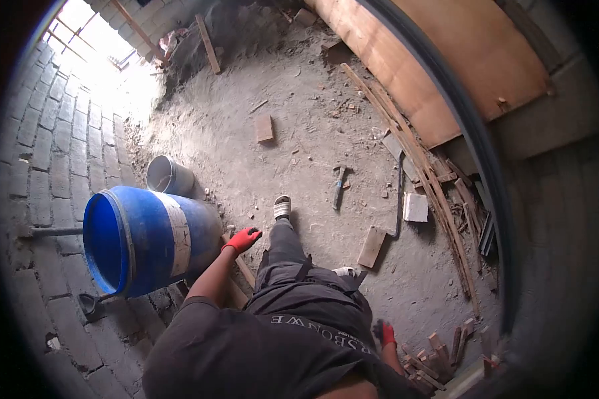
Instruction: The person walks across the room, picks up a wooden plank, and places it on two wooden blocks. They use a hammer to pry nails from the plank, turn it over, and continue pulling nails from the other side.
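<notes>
My left hand [244, 240], in a red glove with dark fingertips, hangs to the right of a blue plastic drum [150, 223]. Its fingers look loosely bent, with nothing seen in them. Low on my right side is my right hand [384, 332], also gloved in red and dark; its fingers are slightly apart and hold nothing I can see. A claw hammer [339, 189] lies on the floor ahead of my feet. Near it are a wood block [372, 247] and a white block [415, 207].
A grey bucket [180, 178] stands beyond the drum, along a block wall [60, 146]. Long planks [426, 173] and a plywood sheet [472, 53] line the right side. Wood offcuts [439, 356] lie by my right hand. One brick [264, 128] rests farther ahead on the dusty floor.
</notes>
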`<state>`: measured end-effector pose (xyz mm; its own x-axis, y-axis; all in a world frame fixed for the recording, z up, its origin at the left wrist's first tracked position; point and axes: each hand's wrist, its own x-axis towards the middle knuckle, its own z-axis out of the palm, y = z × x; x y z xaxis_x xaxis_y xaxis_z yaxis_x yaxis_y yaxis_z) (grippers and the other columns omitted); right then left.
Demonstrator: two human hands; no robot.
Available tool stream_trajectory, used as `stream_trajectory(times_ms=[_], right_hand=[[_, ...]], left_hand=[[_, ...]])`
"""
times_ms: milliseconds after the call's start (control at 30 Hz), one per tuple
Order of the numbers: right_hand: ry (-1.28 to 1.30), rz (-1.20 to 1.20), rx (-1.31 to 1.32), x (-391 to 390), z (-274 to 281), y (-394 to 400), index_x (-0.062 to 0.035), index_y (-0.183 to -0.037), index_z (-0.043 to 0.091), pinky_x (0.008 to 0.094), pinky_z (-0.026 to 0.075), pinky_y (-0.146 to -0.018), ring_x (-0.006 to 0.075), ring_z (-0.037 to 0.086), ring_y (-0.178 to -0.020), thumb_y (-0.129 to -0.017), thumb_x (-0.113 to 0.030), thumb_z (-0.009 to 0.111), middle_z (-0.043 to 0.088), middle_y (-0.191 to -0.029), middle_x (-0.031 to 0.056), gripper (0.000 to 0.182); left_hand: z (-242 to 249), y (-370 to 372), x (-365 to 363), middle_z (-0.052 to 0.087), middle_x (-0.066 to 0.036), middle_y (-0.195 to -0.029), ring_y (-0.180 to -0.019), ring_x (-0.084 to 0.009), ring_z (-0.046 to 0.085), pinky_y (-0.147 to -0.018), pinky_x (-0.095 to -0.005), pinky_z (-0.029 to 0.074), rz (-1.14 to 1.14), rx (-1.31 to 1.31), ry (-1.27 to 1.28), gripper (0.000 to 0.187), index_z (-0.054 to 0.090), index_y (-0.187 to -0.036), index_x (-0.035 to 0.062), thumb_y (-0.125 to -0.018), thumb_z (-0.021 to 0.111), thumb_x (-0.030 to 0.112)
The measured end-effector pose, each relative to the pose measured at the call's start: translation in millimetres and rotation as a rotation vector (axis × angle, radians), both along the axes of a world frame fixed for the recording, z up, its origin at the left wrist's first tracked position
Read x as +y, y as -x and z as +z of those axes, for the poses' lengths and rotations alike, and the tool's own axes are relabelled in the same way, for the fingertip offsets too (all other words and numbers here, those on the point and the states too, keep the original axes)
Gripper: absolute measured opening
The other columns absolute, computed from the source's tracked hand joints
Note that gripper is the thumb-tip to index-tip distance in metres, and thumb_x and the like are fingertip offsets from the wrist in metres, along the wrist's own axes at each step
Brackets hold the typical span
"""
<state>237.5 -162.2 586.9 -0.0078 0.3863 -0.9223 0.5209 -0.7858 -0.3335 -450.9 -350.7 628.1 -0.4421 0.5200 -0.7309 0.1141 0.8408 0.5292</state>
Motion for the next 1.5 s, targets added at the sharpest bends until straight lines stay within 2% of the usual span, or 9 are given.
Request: stream_trajectory(times_ms=[67,333,467,533,733,967,1100,1333,1500], right_hand=[[-0.385,1.23,-0.227,-19,-8,-13,-0.0095,-0.11,0.064,0.0453,0.052,-0.075,0.0365,0.066,-0.089,-0.088,-0.033,0.06,0.069,-0.096,0.0171,0.033],[-0.012,-0.052,0.122,18,6,233,-0.0042,-0.11,0.064,0.0363,0.054,-0.071,0.0226,0.066,-0.078,-0.091,-0.034,0.06,0.068,-0.092,0.0123,0.035],[-0.193,0.111,0.066,39,-33,383,-0.0028,-0.114,0.062,0.0396,0.053,-0.077,0.0285,0.066,-0.085,-0.091,-0.031,0.061,0.068,-0.098,0.0158,0.037],[-0.491,0.647,-0.148,53,-12,478,-0.0016,-0.118,0.06,0.0427,0.052,-0.083,0.0344,0.065,-0.094,-0.091,-0.033,0.063,0.066,-0.105,0.0192,0.042],[-0.328,1.451,-0.181,73,-72,658,-0.0143,-0.132,0.052,0.063,0.026,-0.103,0.0433,0.03,-0.133,-0.077,-0.048,0.069,0.04,-0.142,0.0181,0.066],[-0.553,1.257,0.12,138,-161,604,-0.015,-0.118,0.063,0.0634,0.025,-0.104,0.0402,0.041,-0.125,-0.066,-0.036,0.078,0.054,-0.127,0.0123,0.058],[-0.519,1.294,0.116,145,-171,563,-0.0145,-0.119,0.062,0.0636,0.026,-0.104,0.0385,0.043,-0.124,-0.068,-0.033,0.077,0.056,-0.125,0.0114,0.056],[-0.538,1.301,0.134,130,-159,541,-0.0135,-0.119,0.061,0.0639,0.028,-0.105,0.0355,0.046,-0.123,-0.071,-0.028,0.077,0.058,-0.121,0.0099,0.053],[-0.372,1.068,0.187,123,-147,593,-0.0157,-0.119,0.062,0.0617,0.026,-0.105,0.0377,0.041,-0.127,-0.069,-0.034,0.077,0.054,-0.13,0.0121,0.055]], left_hand=[[-4,32,13,0.069,-0.015,-0.103,-0.093,-0.0228,0.064,-0.083,-0.0337,0.049,0.11,0.05,-0.188,0.041,0.066,-0.108,0.005,-0.09,0.058,0.041],[-88,190,47,0.04,-0.025,-0.143,-0.127,-0.0389,0.047,-0.104,-0.0439,0.04,0.176,0.221,0.304,0.081,0.043,-0.139,0.0047,-0.08,0.065,0.056],[-107,263,117,0.038,-0.025,-0.144,-0.132,-0.0413,0.039,-0.106,-0.047,0.037,0.192,0.295,0.13,0.093,0.038,-0.143,0.0058,-0.075,0.067,0.062],[-127,299,163,0.036,-0.024,-0.146,-0.134,-0.0417,0.036,-0.107,-0.0473,0.036,0.18,0.327,0.119,0.095,0.037,-0.144,0.0061,-0.074,0.068,0.063],[-324,410,277,0.028,-0.024,-0.152,-0.138,-0.044,0.029,-0.111,-0.0497,0.029,0.434,0.501,0.179,0.111,0.03,-0.148,0.007,-0.065,0.071,0.069],[-592,511,349,0.014,-0.021,-0.158,-0.143,-0.0459,0.014,-0.105,-0.0676,0.025,0.298,0.759,0.19,0.127,0.02,-0.152,0.0135,-0.055,0.071,0.078],[-689,572,362,0.011,-0.031,-0.154,-0.141,-0.0518,0.011,-0.111,-0.0601,0.022,0.375,0.722,0.245,0.141,0.012,-0.153,0.0098,-0.048,0.069,0.085],[-701,536,351,0.02,-0.031,-0.151,-0.14,-0.0455,0.022,-0.109,-0.0565,0.028,0.411,0.716,0.324,0.142,0.005,-0.154,0.0122,-0.05,0.078,0.074],[-614,501,322,0.026,-0.025,-0.152,-0.142,-0.0382,0.023,-0.111,-0.0509,0.029,-0.006,0.86,0.114,0.121,0.019,-0.15,0.0032,-0.063,0.077,0.065]])
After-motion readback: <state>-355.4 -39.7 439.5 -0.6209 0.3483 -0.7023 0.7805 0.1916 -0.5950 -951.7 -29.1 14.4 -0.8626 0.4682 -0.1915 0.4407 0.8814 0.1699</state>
